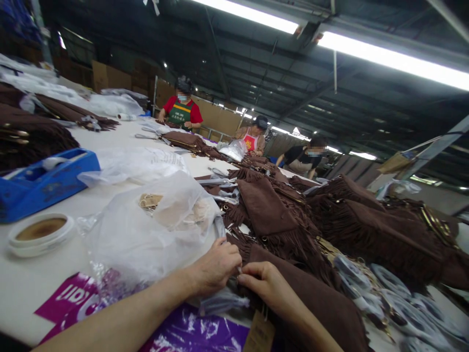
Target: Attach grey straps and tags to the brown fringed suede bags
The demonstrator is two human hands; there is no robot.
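Note:
My left hand (216, 266) and my right hand (266, 283) meet at the near edge of the table, fingers curled and pinched together over the edge of a brown fringed suede bag (311, 288). What the fingertips pinch is too small to make out. A cardboard hang tag (259, 335) dangles below my right wrist. A clear plastic bag (154, 225) with small tan items inside lies just left of my left hand. More brown fringed bags (271, 210) are piled beyond my hands.
A blue tape dispenser (40, 183) and a white tape roll (40, 234) sit at the left. A purple printed bag (73, 300) lies at the near edge. Coiled straps in clear wrap (388, 288) lie at right. Three people (181, 110) work at the far end.

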